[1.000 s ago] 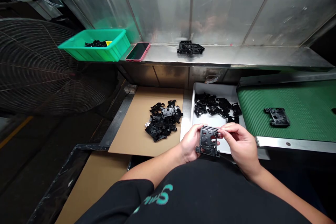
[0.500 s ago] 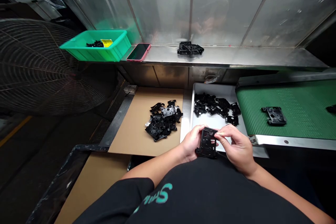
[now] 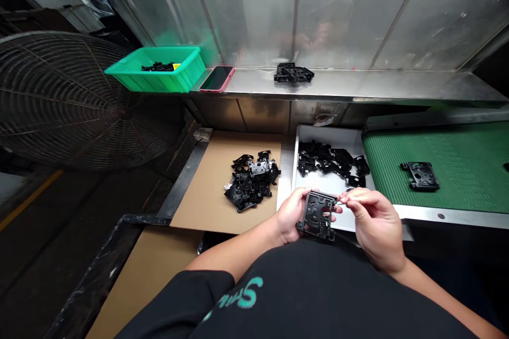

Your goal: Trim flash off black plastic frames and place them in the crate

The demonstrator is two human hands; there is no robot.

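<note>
My left hand (image 3: 289,215) grips a black plastic frame (image 3: 317,214) with cut-out openings by its left side, close to my body. Some of its fingertips show behind the right edge. My right hand (image 3: 376,222) is closed in a pinch by the frame's upper right corner. Something thin shows at its fingertips, too small to name. Beyond both hands, a white tray (image 3: 295,186) holds several black plastic parts (image 3: 332,160). A heap of similar black parts (image 3: 249,183), some with shiny faces, lies on a cardboard sheet (image 3: 210,190) to the left.
A green conveyor belt (image 3: 473,169) on the right carries another black frame (image 3: 422,176). On the metal shelf (image 3: 358,82) are a green bin (image 3: 159,77) with black parts, a phone (image 3: 217,79) and stacked black frames (image 3: 293,72). A large caged fan (image 3: 99,116) stands left.
My right hand has moved right, away from the frame's face to beside its upper right corner. The frame has turned to show more of its face. The whole view has shifted slightly.
</note>
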